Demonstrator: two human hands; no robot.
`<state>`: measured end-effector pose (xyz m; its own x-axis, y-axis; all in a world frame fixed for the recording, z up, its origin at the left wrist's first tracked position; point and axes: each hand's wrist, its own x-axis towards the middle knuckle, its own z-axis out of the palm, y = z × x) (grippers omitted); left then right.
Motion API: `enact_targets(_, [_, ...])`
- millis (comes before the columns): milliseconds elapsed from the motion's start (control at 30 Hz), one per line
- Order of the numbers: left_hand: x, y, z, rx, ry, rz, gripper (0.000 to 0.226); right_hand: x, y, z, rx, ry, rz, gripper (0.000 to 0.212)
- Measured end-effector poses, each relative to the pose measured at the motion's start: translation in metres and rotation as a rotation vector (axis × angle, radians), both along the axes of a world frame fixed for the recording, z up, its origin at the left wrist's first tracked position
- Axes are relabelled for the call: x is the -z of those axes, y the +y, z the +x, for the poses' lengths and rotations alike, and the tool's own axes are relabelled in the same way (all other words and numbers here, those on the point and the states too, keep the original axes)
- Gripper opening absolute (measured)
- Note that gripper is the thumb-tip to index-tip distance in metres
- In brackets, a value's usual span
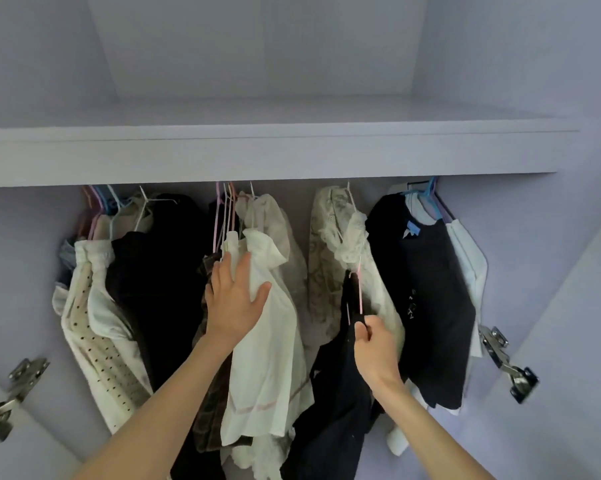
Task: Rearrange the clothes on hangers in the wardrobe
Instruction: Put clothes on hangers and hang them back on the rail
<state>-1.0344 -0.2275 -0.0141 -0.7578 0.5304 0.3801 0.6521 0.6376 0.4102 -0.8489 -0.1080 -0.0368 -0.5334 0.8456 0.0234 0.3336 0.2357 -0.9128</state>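
Clothes hang on hangers under the wardrobe shelf [257, 154]. My left hand [235, 299] lies flat with straight fingers against a white blouse [268, 358] in the middle group. My right hand [375, 344] grips a pink hanger [359, 289] that carries a black garment [333, 410], held below the rail, in front of a lace-trimmed cream garment [330, 237]. A black top [160, 271] and a white dotted garment [98, 341] hang at the left. At the right hang a dark navy top [430, 289] and a white garment [468, 265]. The rail itself is hidden behind the shelf edge.
Both wardrobe doors stand open, with metal hinges at the left [15, 393] and at the right [510, 365]. Several empty pink and white hangers [224, 216] hang above my left hand. A gap shows between the white blouse and the cream garment.
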Motion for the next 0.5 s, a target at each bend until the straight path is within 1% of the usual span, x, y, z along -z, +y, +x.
enact_targets(67, [-0.003, 0.008, -0.001, -0.019, 0.009, 0.033, 0.063, -0.002, 0.003, -0.002, -0.072, -0.008, 0.059, 0.022])
enact_targets(100, [-0.001, 0.010, -0.002, -0.027, 0.003, 0.038, 0.061, -0.003, 0.004, -0.002, -0.097, 0.005, 0.074, 0.023])
enact_targets(200, [0.005, 0.010, -0.005, -0.026, -0.028, 0.050, 0.057, 0.003, 0.000, -0.002, -0.046, 0.071, 0.125, 0.013])
enact_targets(300, [0.009, 0.008, -0.007, 0.003, -0.049, 0.086, 0.055, 0.009, -0.006, 0.000, 0.029, 0.194, 0.111, 0.013])
enact_targets(400, [0.012, 0.006, -0.009, 0.039, -0.052, 0.122, 0.053, 0.004, -0.007, -0.002, 0.009, 0.257, 0.161, 0.013])
enact_targets(500, [0.014, 0.006, -0.009, 0.032, -0.057, 0.128, 0.051, 0.000, -0.007, -0.007, -0.070, 0.281, 0.186, 0.013])
